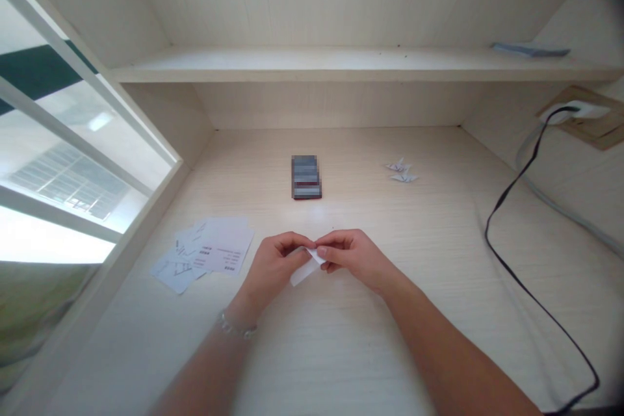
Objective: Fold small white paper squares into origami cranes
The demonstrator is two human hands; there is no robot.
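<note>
- The left hand (273,266) and right hand (353,259) each pinch tightly on a folded white paper strip (306,270), their fingertips nearly meeting;
- the strip lies between them above the pale desk (439,338), its long axis slanting down-left, its free end nearer the left hand;
- printed paper slips (205,252) lie just beyond the left hand.

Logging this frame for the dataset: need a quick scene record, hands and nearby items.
left hand: pinching white paper strip
right hand: pinching same strip, fingertips meeting left hand's
left wrist: bracelet
left of hands: printed paper slips
ahead: blurred dark rectangular object
ahead right: small folded paper pieces
far right: black cable
</note>
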